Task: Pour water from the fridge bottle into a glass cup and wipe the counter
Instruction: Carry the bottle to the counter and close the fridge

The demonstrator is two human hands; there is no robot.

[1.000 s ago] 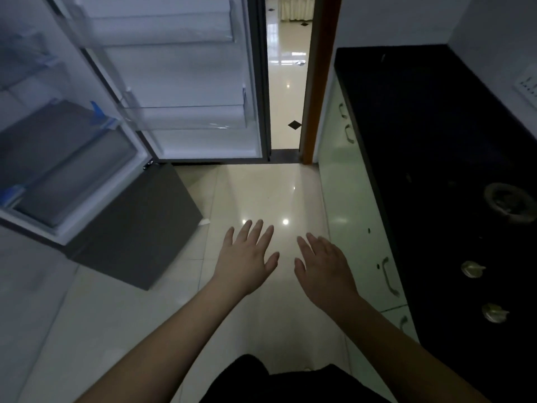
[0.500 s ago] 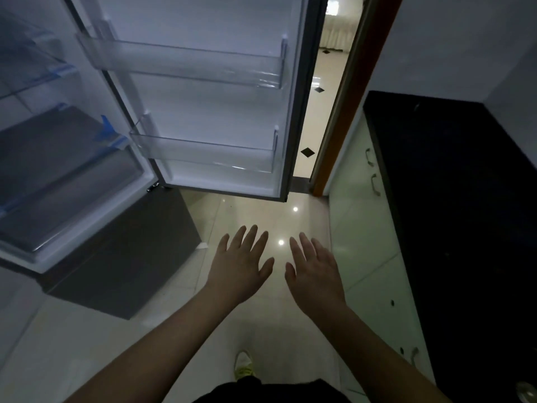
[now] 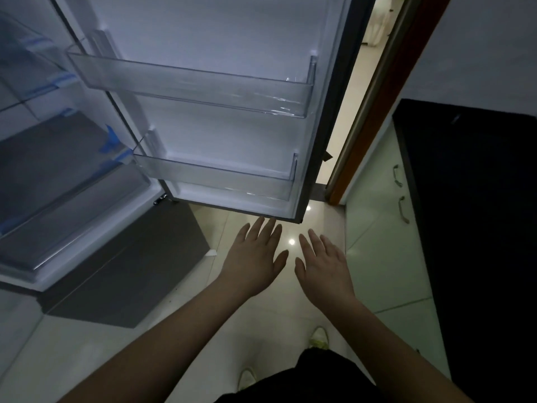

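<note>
The fridge door (image 3: 220, 30) stands open ahead of me, and its two clear door racks (image 3: 203, 88) hold nothing. The fridge interior (image 3: 58, 175) at the left shows grey drawers and glass shelves. No bottle or glass cup is in view. My left hand (image 3: 252, 257) and my right hand (image 3: 325, 266) are stretched out side by side over the floor, palms down, fingers straight and spread, holding nothing. My left fingertips reach just below the bottom edge of the door. The black counter (image 3: 479, 213) runs along the right.
Pale green cabinet doors with metal handles (image 3: 402, 209) sit under the counter. A doorway with a brown frame (image 3: 374, 112) opens behind the fridge door. The glossy tiled floor (image 3: 261, 321) lies between fridge and cabinets. My shoes (image 3: 318, 335) show at the bottom.
The view has tilted up and moved nearer the fridge door, which now fills more of the frame. The stove knobs have left the view. Both hands stay spread, now closer to the door.
</note>
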